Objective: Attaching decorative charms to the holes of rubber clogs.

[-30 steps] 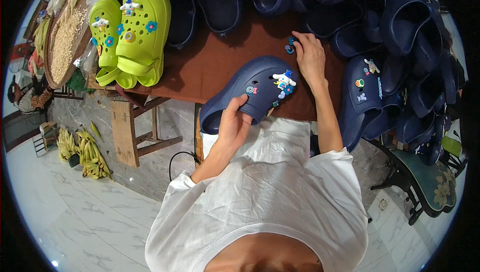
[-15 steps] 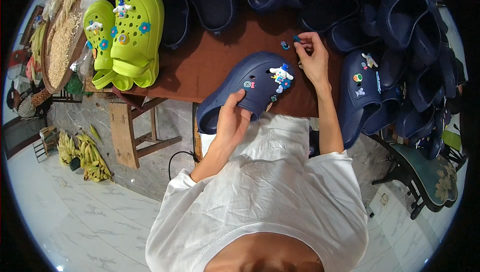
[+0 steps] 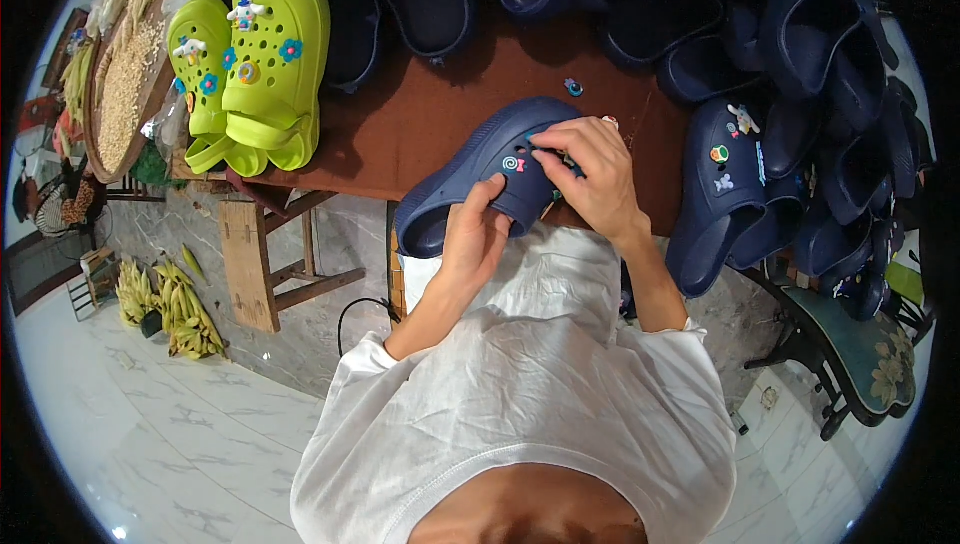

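A navy foam clog [image 3: 450, 174] is held in front of me, toe tilted to the upper right. My left hand [image 3: 475, 244] grips it at the opening, thumb on top and fingers inside. On its upper sits a swirl-and-bow charm [image 3: 514, 164]. Over the toe, my right hand [image 3: 598, 172] pinches a small blue charm [image 3: 533, 139] against the holes. That hand mostly covers the white character charm seen there before. One loose blue round charm [image 3: 573, 87] lies on the brown tabletop [image 3: 400, 129] beyond the toe.
Lime green clogs with charms [image 3: 275, 54] stand at the left. Many navy clogs [image 3: 430, 4] line the back and pile up on the right; a decorated navy clog [image 3: 718, 184] is near my right arm. A wooden stool [image 3: 250, 264] stands below the table's left side.
My right hand has moved from the tabletop down and left onto the clog, bringing the small blue charm it picked up. My left hand still holds the clog, nearly in place.
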The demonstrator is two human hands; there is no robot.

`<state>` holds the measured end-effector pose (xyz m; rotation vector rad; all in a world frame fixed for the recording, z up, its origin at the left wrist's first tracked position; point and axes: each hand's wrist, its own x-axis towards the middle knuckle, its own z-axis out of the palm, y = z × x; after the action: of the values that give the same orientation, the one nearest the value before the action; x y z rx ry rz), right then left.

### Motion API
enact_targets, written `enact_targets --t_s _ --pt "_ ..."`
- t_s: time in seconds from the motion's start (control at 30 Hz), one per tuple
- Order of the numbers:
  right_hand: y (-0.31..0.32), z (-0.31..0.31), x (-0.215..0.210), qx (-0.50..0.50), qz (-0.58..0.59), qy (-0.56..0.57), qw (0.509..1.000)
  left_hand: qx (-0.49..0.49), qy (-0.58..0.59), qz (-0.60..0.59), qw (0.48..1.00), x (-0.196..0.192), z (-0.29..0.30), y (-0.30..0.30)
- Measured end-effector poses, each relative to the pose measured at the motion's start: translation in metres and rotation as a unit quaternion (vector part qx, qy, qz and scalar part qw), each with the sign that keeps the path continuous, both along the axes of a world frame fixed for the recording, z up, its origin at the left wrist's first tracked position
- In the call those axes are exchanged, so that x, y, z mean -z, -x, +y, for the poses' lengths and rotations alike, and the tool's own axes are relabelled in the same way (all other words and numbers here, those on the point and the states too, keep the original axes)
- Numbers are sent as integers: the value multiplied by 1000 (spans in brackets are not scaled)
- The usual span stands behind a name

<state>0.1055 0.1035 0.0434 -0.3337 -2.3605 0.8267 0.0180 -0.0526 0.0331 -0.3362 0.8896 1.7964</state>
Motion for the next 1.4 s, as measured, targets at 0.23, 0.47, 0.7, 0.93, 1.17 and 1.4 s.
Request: enact_targets --t_s 0.23,0.47,0.7,0.93,1.17,1.4 --pt "2 -11 5 -43 16 -1 999 1 -2 15 1000 5 -1 0" --pt "-3 -7 0 -31 -4 62 998 22 31 73 997 -1 2 -6" --pt "-8 -1 -24 8 -84 237 968 24 5 122 992 -4 4 -15" --pt "-12 8 -29 -21 -134 171 976 28 30 180 983 -1 6 -18" --pt "-10 -16 -28 -3 -105 55 993 -3 46 230 972 2 10 -17" --pt "-14 -16 -27 -11 -96 100 990 -18 73 243 967 11 8 -21"
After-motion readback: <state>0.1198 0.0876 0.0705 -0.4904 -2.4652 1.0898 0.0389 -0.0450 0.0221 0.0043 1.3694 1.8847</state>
